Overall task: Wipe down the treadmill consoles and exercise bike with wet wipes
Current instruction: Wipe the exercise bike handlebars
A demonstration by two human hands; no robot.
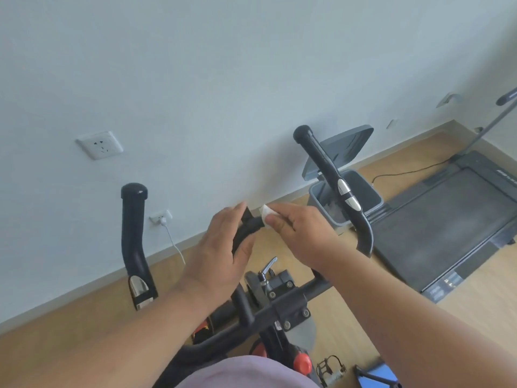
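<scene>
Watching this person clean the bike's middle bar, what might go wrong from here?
The wet wipe is a small wad pinched in the right hand, so it may miss parts of the centre grip that the left hand covers. The wipe could also slip to the floor. The open bin stands behind the right handlebar, an awkward toss.

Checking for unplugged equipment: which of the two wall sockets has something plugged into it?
The lower wall socket near the floor, with a white cable hanging from it; the upper wall socket is bare.
</scene>
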